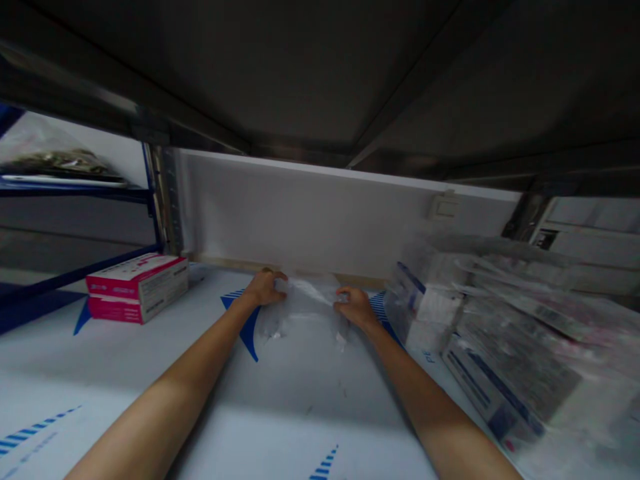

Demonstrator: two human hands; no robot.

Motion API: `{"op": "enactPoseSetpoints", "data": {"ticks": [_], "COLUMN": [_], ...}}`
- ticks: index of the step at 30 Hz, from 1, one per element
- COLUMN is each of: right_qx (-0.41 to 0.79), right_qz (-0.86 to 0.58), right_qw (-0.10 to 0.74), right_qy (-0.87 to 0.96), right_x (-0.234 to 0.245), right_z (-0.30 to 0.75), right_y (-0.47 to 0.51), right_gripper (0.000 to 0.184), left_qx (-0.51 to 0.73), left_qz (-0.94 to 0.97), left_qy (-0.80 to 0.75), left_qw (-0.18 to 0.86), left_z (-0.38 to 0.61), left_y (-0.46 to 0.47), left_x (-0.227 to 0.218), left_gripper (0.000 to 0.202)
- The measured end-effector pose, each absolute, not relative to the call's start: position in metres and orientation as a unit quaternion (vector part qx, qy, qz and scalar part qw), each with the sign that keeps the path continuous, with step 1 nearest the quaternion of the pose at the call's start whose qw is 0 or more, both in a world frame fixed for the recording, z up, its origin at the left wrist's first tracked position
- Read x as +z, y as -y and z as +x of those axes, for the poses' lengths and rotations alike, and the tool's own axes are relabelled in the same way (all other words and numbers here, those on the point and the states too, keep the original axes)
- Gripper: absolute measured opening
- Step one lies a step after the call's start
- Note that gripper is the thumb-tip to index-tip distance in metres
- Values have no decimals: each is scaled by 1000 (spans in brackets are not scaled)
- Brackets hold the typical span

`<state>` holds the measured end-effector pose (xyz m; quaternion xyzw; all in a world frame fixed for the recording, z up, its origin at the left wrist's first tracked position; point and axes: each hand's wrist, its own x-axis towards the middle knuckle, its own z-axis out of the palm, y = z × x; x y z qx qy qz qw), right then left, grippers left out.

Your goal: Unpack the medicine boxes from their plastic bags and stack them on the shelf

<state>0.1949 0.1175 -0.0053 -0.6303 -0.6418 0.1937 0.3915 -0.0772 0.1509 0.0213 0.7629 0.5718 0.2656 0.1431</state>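
Both arms reach to the back of a shelf. A clear plastic bag spans the gap between the hands, its lower corners hanging to the white shelf surface. My left hand has its fingers closed on the bag's left side. On the opposite side, my right hand pinches the bag's right edge. Whether anything lies inside the bag is hard to make out; it looks see-through and thin.
Pink and white boxes are stacked at the left. Plastic-wrapped boxes crowd the right side. A dark metal shelf hangs low overhead. Behind the hands stands a white wall with a switch. Blue rack bars border the left.
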Motion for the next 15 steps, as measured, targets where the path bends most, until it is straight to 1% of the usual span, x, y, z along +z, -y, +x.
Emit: {"op": "enactPoseSetpoints", "data": {"ticks": [2, 5, 9, 11, 13, 15], "right_qx": [196, 216, 224, 191, 136, 84], "right_qz": [-625, -603, -596, -608, -618, -620], "right_qw": [366, 328, 267, 254, 268, 286], "right_qy": [661, 694, 724, 727, 726, 726], "right_x": [-3, 6, 24, 35, 43, 44], "right_z": [198, 207, 221, 221, 213, 197], "right_y": [-116, -111, -105, -105, -108, -110], "right_gripper": [38, 35, 31, 27, 26, 37], "left_qx": [237, 192, 145, 145, 170, 202], "left_qz": [767, 775, 792, 797, 794, 783], "left_qy": [-579, -585, -573, -569, -575, -586], "left_qw": [139, 144, 154, 137, 98, 51], "left_z": [-77, -76, -75, -72, -62, -44], "left_y": [-151, -147, -139, -135, -130, -125], "left_x": [21, 24, 40, 52, 60, 59], "left_gripper": [41, 37, 33, 32, 32, 40]}}
